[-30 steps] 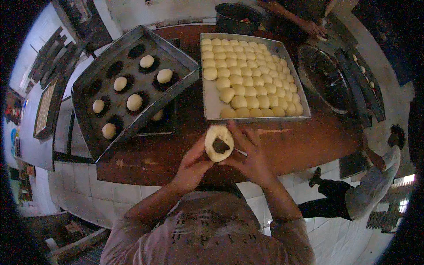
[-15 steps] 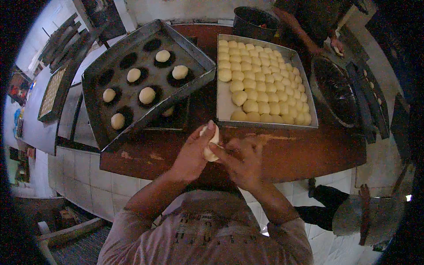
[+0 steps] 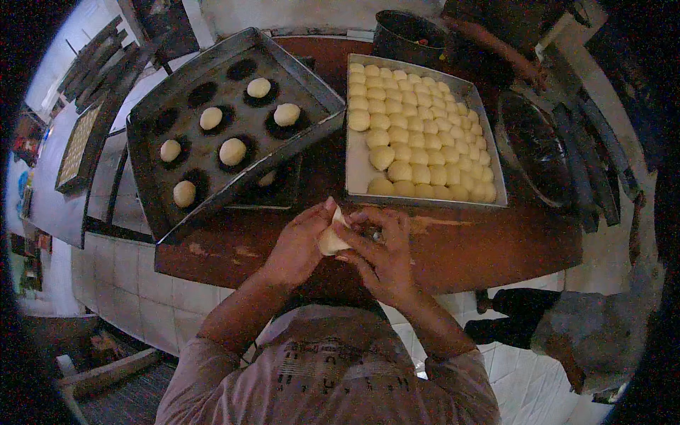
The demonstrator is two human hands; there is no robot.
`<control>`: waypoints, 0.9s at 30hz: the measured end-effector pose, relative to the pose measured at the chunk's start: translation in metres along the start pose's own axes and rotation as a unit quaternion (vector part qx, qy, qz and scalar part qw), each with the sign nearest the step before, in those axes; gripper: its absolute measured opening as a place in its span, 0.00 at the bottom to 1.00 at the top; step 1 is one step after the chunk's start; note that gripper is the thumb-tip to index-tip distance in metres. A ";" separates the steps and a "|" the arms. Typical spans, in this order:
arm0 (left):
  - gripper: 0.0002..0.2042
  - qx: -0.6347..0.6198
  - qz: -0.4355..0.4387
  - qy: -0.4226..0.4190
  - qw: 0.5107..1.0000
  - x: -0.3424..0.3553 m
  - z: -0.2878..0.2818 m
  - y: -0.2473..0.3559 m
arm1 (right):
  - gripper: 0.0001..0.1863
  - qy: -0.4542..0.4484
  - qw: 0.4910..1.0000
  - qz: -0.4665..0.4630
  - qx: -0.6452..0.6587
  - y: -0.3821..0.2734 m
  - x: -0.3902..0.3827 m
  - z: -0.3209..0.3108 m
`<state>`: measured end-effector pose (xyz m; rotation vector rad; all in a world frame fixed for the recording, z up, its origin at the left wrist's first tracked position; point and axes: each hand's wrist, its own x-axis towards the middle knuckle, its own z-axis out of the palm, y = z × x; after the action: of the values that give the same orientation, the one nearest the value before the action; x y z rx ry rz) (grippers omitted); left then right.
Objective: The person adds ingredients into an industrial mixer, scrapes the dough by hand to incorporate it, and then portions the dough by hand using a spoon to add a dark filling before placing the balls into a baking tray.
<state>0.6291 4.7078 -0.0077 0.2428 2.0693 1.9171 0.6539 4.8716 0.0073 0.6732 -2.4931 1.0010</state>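
Note:
Above the near part of the brown table, a pale piece of dough [image 3: 331, 243] is between my two hands, its upper end drawn to a point. My left hand [image 3: 301, 241] is closed round its left side, with the thumb up along it. The thumb and fingers of my right hand [image 3: 384, 253] pinch it from the right. Behind my right hand lies a metal tray [image 3: 359, 161] packed with rows of yellowish dough balls [image 3: 418, 134]. Far left of my hands, a dark baking tray [image 3: 185, 117] holds several spaced dough balls [image 3: 232, 151] beside round dark wells or marks.
The dark tray sits tilted over another tray [image 3: 283, 195]. A black bucket [image 3: 407, 39] and a dark round basin [image 3: 535, 145] stand at the back and right. One person's arm [image 3: 496, 49] reaches in at the back right; another person [image 3: 567, 326] is at the right.
The dough has gone from a long folded shape to a wider one with a pointed top. My right fingers have spread round it. The person at the right has moved nearer the table's right end.

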 end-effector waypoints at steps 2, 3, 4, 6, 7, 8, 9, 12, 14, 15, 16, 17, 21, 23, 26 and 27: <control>0.22 -0.009 -0.123 -0.003 0.992 0.000 0.003 0.005 | 0.15 -0.017 1.000 -0.012 -0.019 0.000 0.000 -0.003; 0.23 -0.012 -0.169 0.006 0.986 -0.001 0.005 0.004 | 0.15 -0.019 1.000 0.015 0.003 0.002 0.000 -0.003; 0.24 -0.011 -0.179 0.034 0.983 -0.006 0.011 -0.002 | 0.14 -0.019 0.999 0.040 0.023 0.003 0.001 -0.005; 0.26 0.013 -0.103 0.037 0.994 -0.010 0.014 -0.008 | 0.13 -0.012 0.962 0.151 0.229 0.013 0.007 -0.002; 0.27 0.035 -0.017 0.007 0.999 -0.009 0.016 -0.009 | 0.13 -0.006 0.922 0.206 0.326 0.019 0.008 0.000; 0.28 0.056 0.069 -0.022 0.996 -0.008 0.017 -0.009 | 0.12 -0.010 0.915 0.232 0.329 0.022 0.006 0.002; 0.28 -0.006 0.020 -0.024 0.999 -0.005 0.016 -0.007 | 0.11 -0.014 0.908 0.258 0.330 0.023 0.004 0.004; 0.27 -0.105 -0.062 -0.026 0.992 0.001 0.001 0.000 | 0.08 -0.017 0.975 0.136 0.173 0.005 0.006 0.006; 0.25 -0.057 -0.040 -0.038 0.997 0.000 -0.007 -0.007 | 0.07 -0.011 0.997 0.037 0.060 -0.001 0.007 0.003; 0.24 -0.064 -0.077 -0.036 0.994 0.000 -0.006 -0.008 | 0.08 -0.008 0.999 0.013 0.029 0.002 0.007 -0.001; 0.24 -0.074 -0.113 -0.038 0.990 0.000 -0.004 -0.007 | 0.08 -0.005 1.000 -0.008 -0.009 0.003 0.007 -0.004; 0.23 -0.084 -0.149 -0.041 0.984 0.001 0.000 -0.005 | 0.09 -0.021 0.994 0.063 0.092 0.004 0.010 -0.003; 0.24 -0.083 -0.006 0.023 0.996 -0.007 0.018 0.014 | 0.12 -0.032 0.899 0.267 0.344 0.011 0.019 0.004; 0.25 -0.177 -0.109 0.012 0.978 0.001 0.000 0.018 | 0.12 -0.006 0.940 0.216 0.264 0.001 0.022 0.010; 0.28 -0.019 -0.148 -0.043 0.988 0.003 -0.037 0.015 | 0.12 0.024 1.000 -0.007 0.003 -0.017 0.019 0.015; 0.29 0.002 -0.130 -0.058 0.990 0.006 -0.041 0.015 | 0.12 0.016 0.998 -0.048 -0.024 -0.016 0.016 0.017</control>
<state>0.6085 4.6722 0.0084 0.0784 1.9233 1.7041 0.6466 4.8442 0.0121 0.7473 -2.4246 0.9065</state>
